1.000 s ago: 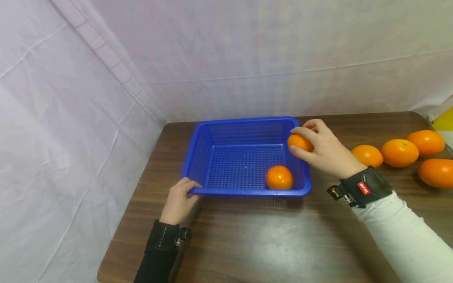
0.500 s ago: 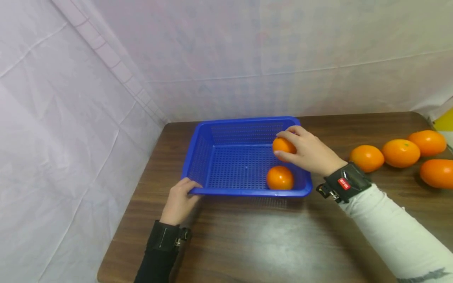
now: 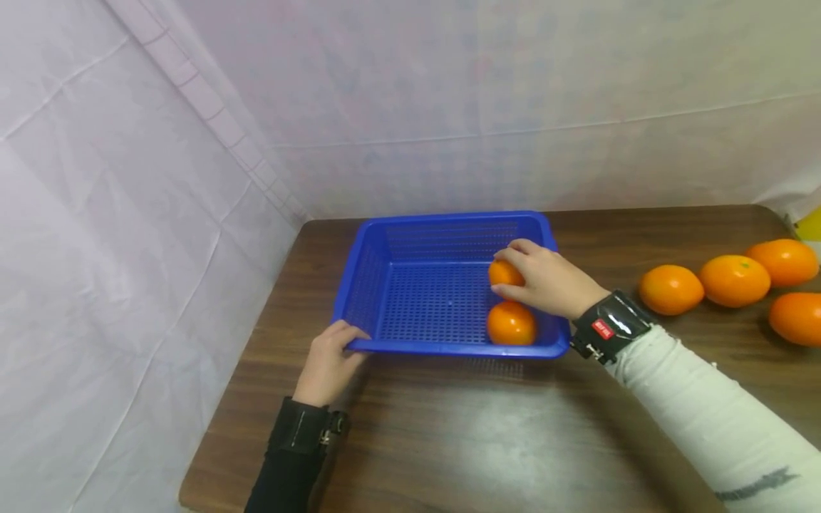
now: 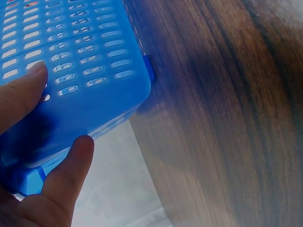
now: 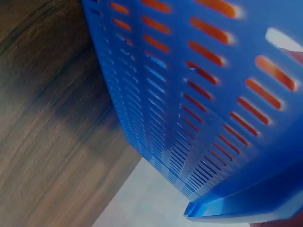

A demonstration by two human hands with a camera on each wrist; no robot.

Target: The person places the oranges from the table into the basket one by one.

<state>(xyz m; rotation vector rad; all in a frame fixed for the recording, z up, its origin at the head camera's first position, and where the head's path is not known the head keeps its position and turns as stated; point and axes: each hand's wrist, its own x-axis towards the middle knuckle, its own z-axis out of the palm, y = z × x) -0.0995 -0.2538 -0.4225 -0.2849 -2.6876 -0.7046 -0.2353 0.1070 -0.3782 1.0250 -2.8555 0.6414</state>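
Observation:
In the head view a blue plastic basket (image 3: 442, 349) stands on the brown wooden table. My left hand (image 3: 328, 365) grips its near left corner, fingers over the rim. The left wrist view has the thumb (image 4: 23, 97) on the slotted wall and a finger (image 4: 71, 170) by the rim. My right hand (image 3: 548, 281) reaches inside the basket's right end and holds an orange (image 3: 505, 273), partly hidden by the fingers. Just in front of it, a second orange (image 3: 511, 324) lies on the basket floor. Through the slots of the basket wall (image 5: 175, 99), orange colour shows in the right wrist view.
Several more oranges (image 3: 734, 281) lie on the table at the right, outside the basket. Pale cloth (image 3: 417, 107) hangs behind the table and along its left side. A yellow thing (image 3: 811, 224) shows at the far right edge.
My right hand has carried the orange from over the basket's right rim leftward and down into the basket, beside the other orange. The left hand has stayed at the corner.

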